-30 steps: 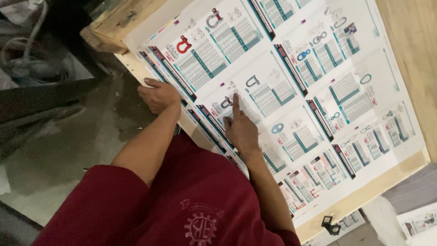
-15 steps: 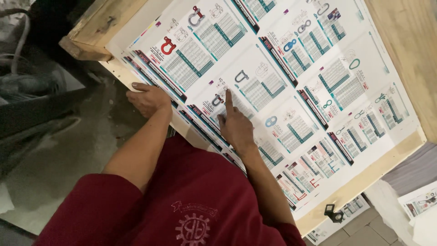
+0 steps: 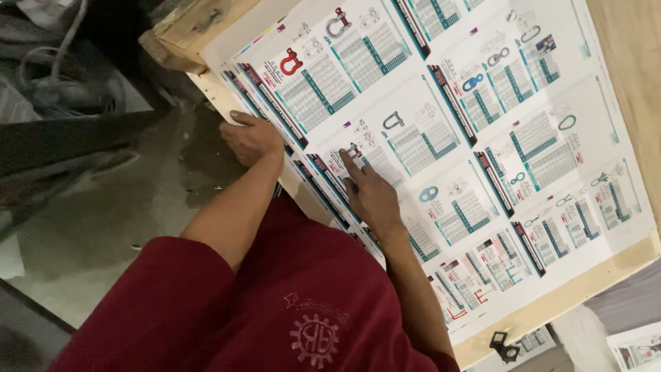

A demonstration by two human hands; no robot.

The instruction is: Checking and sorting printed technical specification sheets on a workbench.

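Note:
A large white printed sheet (image 3: 482, 89), covered with tables and small pictures of metal shackles and rings, lies on a wooden board (image 3: 620, 41). My left hand (image 3: 251, 138) rests at the sheet's near edge, fingers curled over the stack's side. My right hand (image 3: 368, 189) lies flat on the sheet, index finger stretched out and pointing at a small printed picture. Both arms come from a dark red shirt with a pale cogwheel emblem.
The wooden board's rim (image 3: 551, 310) runs along the lower right. A small black clip (image 3: 505, 344) lies below it beside more printed sheets (image 3: 633, 348). Grey cables and dark clutter (image 3: 62, 83) sit at the upper left over a concrete floor (image 3: 103, 234).
The view has shifted slightly across the sheet. My right index finger stays pressed on the sheet and my left hand stays at the edge.

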